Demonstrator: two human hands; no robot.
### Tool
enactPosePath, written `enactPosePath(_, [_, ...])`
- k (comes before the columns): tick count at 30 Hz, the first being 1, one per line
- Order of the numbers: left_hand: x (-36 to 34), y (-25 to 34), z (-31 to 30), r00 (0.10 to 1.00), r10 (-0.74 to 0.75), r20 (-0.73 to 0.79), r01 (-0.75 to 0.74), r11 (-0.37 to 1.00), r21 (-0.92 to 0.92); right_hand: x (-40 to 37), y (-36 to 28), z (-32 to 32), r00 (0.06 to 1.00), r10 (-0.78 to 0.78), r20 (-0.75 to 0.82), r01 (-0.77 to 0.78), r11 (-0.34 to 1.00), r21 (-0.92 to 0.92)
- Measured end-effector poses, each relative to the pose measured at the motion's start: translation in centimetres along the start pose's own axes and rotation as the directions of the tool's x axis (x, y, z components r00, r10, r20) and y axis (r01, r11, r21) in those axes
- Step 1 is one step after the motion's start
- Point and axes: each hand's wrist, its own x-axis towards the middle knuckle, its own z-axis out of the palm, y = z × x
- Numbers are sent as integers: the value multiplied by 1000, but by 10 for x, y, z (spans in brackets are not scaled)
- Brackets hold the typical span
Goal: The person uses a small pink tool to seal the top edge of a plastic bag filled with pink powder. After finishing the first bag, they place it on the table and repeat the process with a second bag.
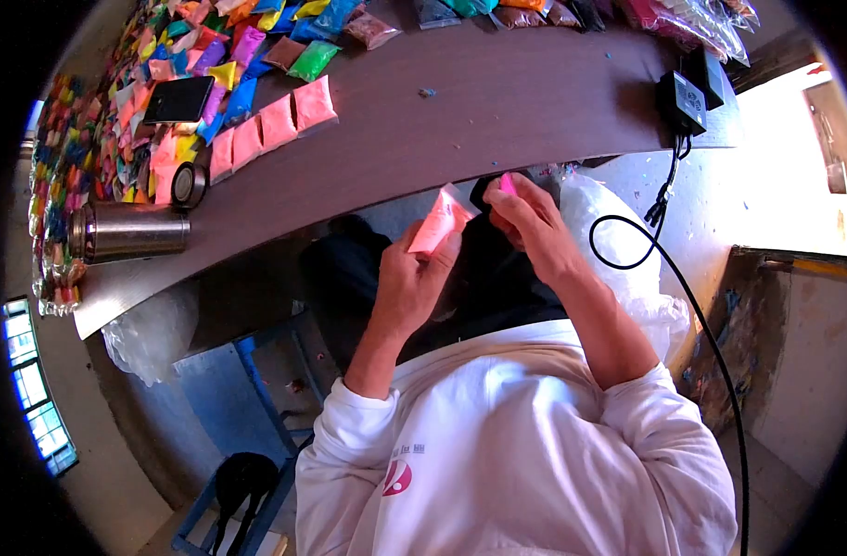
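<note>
1. Gripping a salmon-pink powder packet (440,222) in the left hand (409,283), fingers clenching its lower half, just off the near edge of the bench (497,102).
2. Pinching a small magenta piece (508,183) in the right hand (533,222), just beside the packet's upper corner; not telling whether touching.
3. Facing a row of matching pink packets (275,125) lying toward the bench's left side, next to a heap of many-coloured packets (145,56) filling the far left corner.
4. Working near a black phone (178,99) resting on that heap, a steel flask (131,232) lying sideways at the near left edge, and a round tin (190,183) just beside it.
5. Sitting by a black power adapter (683,100) at the right edge, its cable (669,269) hanging below.
</note>
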Motion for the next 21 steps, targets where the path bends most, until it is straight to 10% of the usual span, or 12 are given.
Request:
enactPosePath(5, [5, -11, 0, 995, -54, -78, 49, 997, -66, -10, 5, -1, 1000, 10, 21, -10, 1000, 3])
enactPosePath(8, [10, -11, 1, 992, -101, -70, 95, 991, -96, -6, -8, 10, 984, -157, -87, 117, 928, -355])
enactPosePath(10, [14, -5, 2, 991, -123, -57, 115, 985, -131, 1, -11, 14, 915, -402, -21, 270, 652, -708])
enactPosePath(21, [23, -10, 6, 960, -278, -41, 258, 930, -261, 38, -3, 27, 812, -546, 204, 416, 298, -859])
